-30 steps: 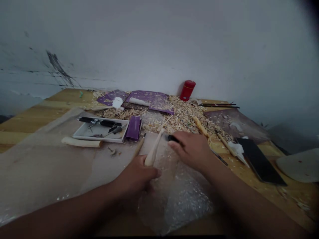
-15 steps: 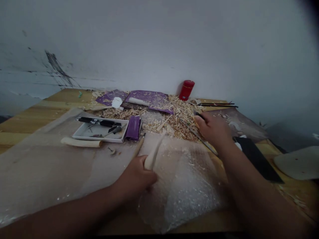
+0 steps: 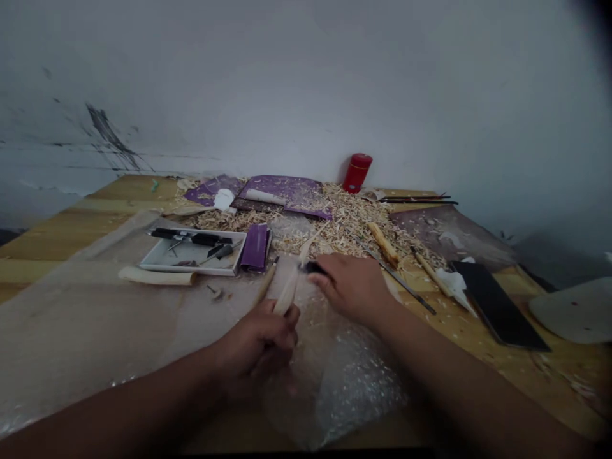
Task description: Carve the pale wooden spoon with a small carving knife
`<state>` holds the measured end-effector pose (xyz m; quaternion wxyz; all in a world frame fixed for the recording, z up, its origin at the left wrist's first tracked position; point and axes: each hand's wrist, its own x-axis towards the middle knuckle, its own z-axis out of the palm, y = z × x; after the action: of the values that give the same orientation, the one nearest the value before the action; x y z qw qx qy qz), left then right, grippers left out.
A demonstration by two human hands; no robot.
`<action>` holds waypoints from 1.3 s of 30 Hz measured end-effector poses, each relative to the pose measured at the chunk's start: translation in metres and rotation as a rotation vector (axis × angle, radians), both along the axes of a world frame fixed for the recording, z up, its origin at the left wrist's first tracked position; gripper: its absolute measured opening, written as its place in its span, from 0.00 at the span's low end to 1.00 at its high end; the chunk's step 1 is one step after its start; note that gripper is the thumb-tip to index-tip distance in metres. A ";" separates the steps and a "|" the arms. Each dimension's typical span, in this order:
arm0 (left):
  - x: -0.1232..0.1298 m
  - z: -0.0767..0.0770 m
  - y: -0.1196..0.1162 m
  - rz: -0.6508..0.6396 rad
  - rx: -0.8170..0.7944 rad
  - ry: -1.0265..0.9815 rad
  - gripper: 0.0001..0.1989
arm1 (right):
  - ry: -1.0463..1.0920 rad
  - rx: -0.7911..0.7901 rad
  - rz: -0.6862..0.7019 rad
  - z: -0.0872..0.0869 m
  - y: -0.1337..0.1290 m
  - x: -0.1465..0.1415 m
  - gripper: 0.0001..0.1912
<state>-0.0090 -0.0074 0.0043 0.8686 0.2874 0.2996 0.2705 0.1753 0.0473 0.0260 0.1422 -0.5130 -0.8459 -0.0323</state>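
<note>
Both our grips are clamped: left grip [image 3: 255, 338] on a wooden carving [image 3: 288, 293], right grip [image 3: 351, 287] on a black tool [image 3: 312, 268], above bubble wrap [image 3: 344, 389].

Left forearm [image 3: 134, 386] and right forearm [image 3: 468, 389]: bare up to the lower edge of the view, smooth, wide near that edge and narrowing toward the wrists. Left hand [image 3: 253, 338] and right hand [image 3: 351, 287]: also bare, broad-backed, with softly rounded knuckles. Nails and fine skin detail too blurred to tell.
</note>
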 end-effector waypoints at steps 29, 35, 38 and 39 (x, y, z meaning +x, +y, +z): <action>-0.004 -0.008 0.002 -0.293 0.034 -0.210 0.02 | 0.348 -0.026 -0.102 -0.008 0.023 0.033 0.18; -0.007 -0.007 0.006 -0.283 0.086 -0.187 0.10 | 0.629 -0.224 0.090 -0.005 0.006 0.015 0.15; -0.006 -0.005 0.004 -0.276 0.124 -0.133 0.12 | 0.844 -0.387 0.151 -0.001 0.001 0.011 0.14; -0.006 -0.004 0.004 -0.273 0.132 -0.113 0.12 | 0.909 -0.436 0.164 0.001 -0.001 0.009 0.14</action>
<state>-0.0145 -0.0033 0.0001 0.8920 0.3662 0.1899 0.1848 0.1846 0.0461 0.0270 0.3876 -0.4250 -0.7229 0.3827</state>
